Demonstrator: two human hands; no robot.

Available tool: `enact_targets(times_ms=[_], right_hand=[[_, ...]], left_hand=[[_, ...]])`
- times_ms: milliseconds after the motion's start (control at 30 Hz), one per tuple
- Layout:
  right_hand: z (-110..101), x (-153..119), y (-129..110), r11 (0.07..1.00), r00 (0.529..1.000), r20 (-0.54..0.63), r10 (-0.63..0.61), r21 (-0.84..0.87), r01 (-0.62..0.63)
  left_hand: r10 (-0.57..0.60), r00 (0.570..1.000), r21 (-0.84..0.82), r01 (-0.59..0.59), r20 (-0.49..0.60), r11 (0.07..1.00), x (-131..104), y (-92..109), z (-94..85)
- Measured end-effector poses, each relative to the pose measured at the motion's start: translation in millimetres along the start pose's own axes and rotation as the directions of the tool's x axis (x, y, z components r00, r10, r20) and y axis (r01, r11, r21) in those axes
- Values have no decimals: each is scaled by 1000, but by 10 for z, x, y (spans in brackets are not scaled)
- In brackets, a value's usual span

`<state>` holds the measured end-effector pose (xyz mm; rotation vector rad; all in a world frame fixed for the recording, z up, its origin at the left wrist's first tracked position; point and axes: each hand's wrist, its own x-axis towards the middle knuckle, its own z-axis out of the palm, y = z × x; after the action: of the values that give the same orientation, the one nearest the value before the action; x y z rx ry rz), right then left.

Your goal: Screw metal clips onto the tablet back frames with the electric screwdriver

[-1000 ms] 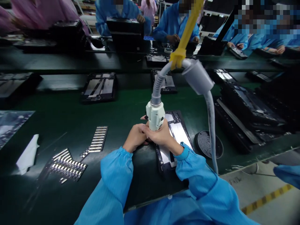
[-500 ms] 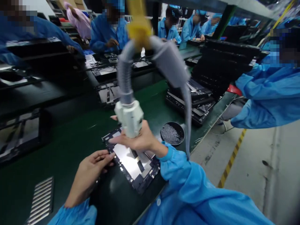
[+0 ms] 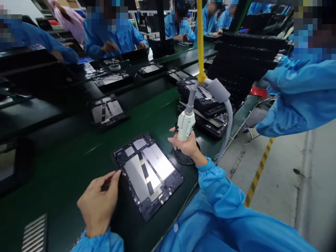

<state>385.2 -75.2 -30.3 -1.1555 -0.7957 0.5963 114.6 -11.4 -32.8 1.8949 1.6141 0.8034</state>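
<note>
An open tablet-like device lies on the green work surface in front of me, its inner parts and silver plates facing up. At its left edge, my left hand touches the frame with thumb and fingertips pinched together. My right hand is wrapped round a white power screwdriver, which hangs from a yellow cord with a grey hose. The driver is over a round dark dish of small pieces, partly hidden by my right hand; its tip is hidden.
Stacked devices stand beyond the dish. Another device lies farther left, and a slotted metal plate at lower left. A tall black stack and a person's blue sleeve are at right. More people sit across the bench.
My right hand has moved right with the screwdriver, from above the device to the dish. The device is now uncovered. My left hand stays at its left edge.
</note>
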Motion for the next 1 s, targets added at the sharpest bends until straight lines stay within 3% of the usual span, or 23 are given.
enact_targets(times_ms=[67, 133, 200, 233, 400, 567, 700, 833, 1000], right_hand=[[6, 5, -5, 1000, 1000, 4, 14, -25, -14], [4, 12, -12, 999, 999, 22, 30, -35, -29], [-2, 15, -14, 998, 998, 37, 48, -37, -47], [-6, 15, -13, 998, 998, 39, 54, -36, -52], [-11, 6, 0, 998, 998, 46, 44, -49, -42], [-18, 14, 6, 996, 998, 55, -28, -87, 32], [37, 25, -135, 991, 992, 60, -114, -69, 118], [355, -24, -343, 987, 984, 99, -146, 82, 138], [952, -224, -422, 979, 950, 308, -52, 203, -12]], left_hand=[[292, 954, 152, -278, -76, 948, -105, -14, 8], [531, 847, 119, -526, -11, 842, -207, -62, 56], [643, 761, 34, -647, 88, 761, -292, -138, 140], [651, 748, 16, -658, 133, 753, -329, -179, 186], [589, 783, -8, -600, 201, 800, -564, -281, 364], [564, 811, -10, -570, 156, 822, -901, -210, 451], [595, 800, 11, -597, 80, 802, -934, -136, 402], [561, 825, -35, -563, -68, 825, -722, -39, 297], [445, 890, -134, -455, -96, 881, -498, 62, 269]])
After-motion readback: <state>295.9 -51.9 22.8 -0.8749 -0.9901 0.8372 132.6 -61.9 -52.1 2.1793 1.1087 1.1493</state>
